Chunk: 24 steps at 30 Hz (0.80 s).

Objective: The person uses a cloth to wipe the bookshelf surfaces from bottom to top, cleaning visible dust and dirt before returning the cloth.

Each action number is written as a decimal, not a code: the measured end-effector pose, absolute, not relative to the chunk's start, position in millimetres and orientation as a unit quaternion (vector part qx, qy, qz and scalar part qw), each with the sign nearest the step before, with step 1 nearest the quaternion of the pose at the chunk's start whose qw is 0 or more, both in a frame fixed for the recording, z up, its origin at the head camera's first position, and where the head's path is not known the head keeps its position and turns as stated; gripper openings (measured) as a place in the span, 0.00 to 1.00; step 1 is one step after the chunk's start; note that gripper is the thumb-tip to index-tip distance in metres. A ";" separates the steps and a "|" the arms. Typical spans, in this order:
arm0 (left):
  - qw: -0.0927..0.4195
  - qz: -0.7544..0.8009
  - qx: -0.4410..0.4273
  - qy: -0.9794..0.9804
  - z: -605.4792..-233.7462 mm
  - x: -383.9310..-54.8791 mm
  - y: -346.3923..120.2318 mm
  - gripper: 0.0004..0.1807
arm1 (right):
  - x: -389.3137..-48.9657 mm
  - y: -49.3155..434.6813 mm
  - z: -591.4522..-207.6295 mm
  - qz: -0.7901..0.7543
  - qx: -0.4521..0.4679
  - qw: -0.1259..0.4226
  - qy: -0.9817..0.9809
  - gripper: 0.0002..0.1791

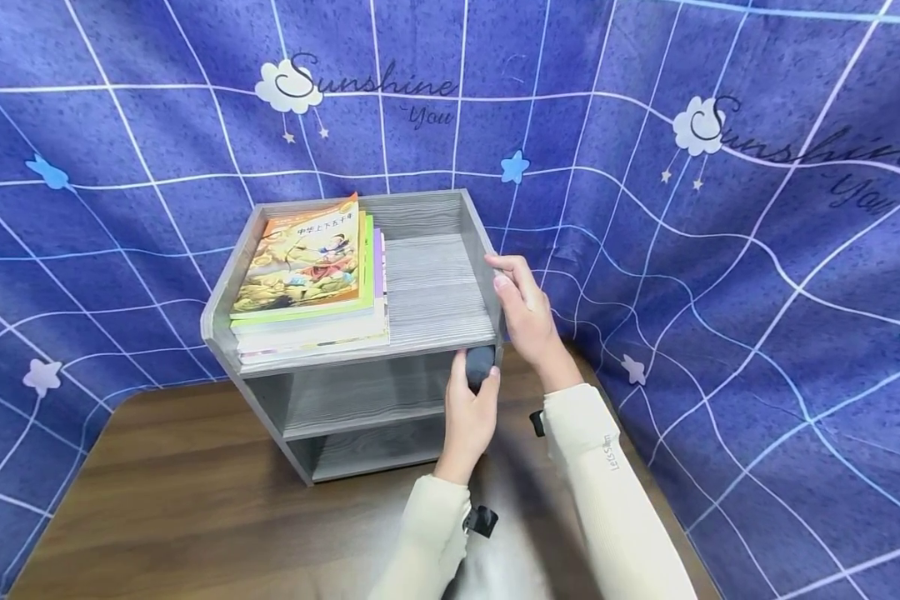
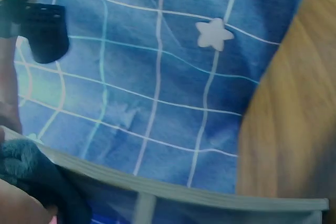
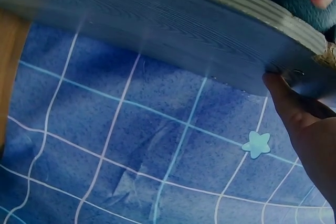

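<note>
In the head view a grey wood-grain shelf unit [image 1: 438, 283] stands on a brown wooden surface. My left hand [image 1: 471, 421] holds a dark, fuzzy cloth [image 1: 480, 365] against the front edge of the right side panel, just below the top board. That same cloth [image 2: 31, 174] looks plush in the left wrist view. Higher up, my right hand [image 1: 528, 321] grips the edge of the right side panel between thumb and fingers. From the right wrist, a finger of the right hand [image 3: 304, 121] shows against the panel's outer face [image 3: 173, 35].
A stack of books [image 1: 300, 267] lies on the left of the top board, an orange illustrated one uppermost. Beneath are lower shelves [image 1: 367, 417]. Blue patterned fabric [image 1: 645, 208] hangs behind and to the right, close to the unit. The brown wooden surface [image 1: 195, 467] extends in front.
</note>
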<state>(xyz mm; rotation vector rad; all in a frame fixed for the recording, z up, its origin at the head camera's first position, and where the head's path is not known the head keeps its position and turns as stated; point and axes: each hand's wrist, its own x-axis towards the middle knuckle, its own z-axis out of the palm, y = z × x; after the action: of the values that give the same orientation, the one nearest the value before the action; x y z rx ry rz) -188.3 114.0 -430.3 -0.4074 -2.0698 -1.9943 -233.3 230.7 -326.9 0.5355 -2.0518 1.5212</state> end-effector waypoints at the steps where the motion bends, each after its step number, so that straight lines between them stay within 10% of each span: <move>1: 0.124 -0.685 -0.141 -0.704 -427.9 -189.5 114.3 0.25 | -233.3 229.3 -327.0 0.564 0.200 0.266 -0.756 0.21; 13: 0.137 -0.704 -0.132 -0.685 -423.5 -198.9 118.7 0.13 | -235.7 226.0 -329.8 0.566 0.192 0.272 -0.754 0.22; 24: 0.146 -0.686 -0.145 -0.698 -430.7 -167.4 117.8 0.31 | -232.8 227.3 -328.6 0.562 0.193 0.285 -0.752 0.22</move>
<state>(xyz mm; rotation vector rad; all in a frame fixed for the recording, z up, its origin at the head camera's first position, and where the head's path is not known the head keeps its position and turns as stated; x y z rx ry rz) -167.4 117.8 -430.7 -0.4172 -2.0089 -1.9769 -232.8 227.3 -328.6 0.5174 -2.0115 1.5015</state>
